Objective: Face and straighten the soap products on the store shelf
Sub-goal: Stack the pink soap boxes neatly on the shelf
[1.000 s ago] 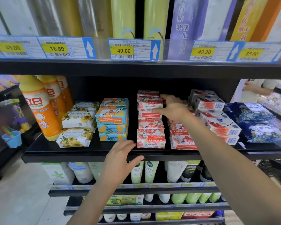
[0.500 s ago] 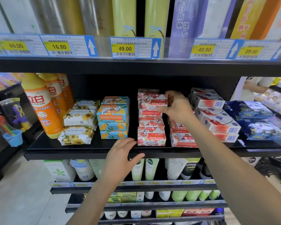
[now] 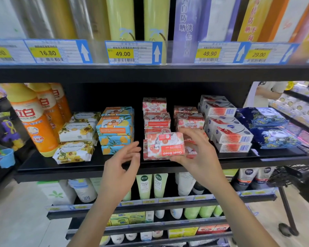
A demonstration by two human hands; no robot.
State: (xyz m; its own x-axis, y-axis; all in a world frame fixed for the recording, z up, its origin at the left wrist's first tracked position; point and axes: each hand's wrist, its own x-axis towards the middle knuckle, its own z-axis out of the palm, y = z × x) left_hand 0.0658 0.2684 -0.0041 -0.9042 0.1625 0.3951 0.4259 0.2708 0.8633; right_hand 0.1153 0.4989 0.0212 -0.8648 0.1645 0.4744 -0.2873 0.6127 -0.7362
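Black shelf carries soap stacks, with orange detergent bottles at 9 o'clock. Right hand grasps 1 Goat Soap box; left hand is released beside it.

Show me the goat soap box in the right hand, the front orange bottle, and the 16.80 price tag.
Goat Soap box (image 3: pixel 165 144): head view, middle of its front face.
front orange bottle (image 3: pixel 35 129): head view, its label.
16.80 price tag (image 3: pixel 47 52): head view, yellow price patch.

Glossy cardboard soap box, matt black shelf
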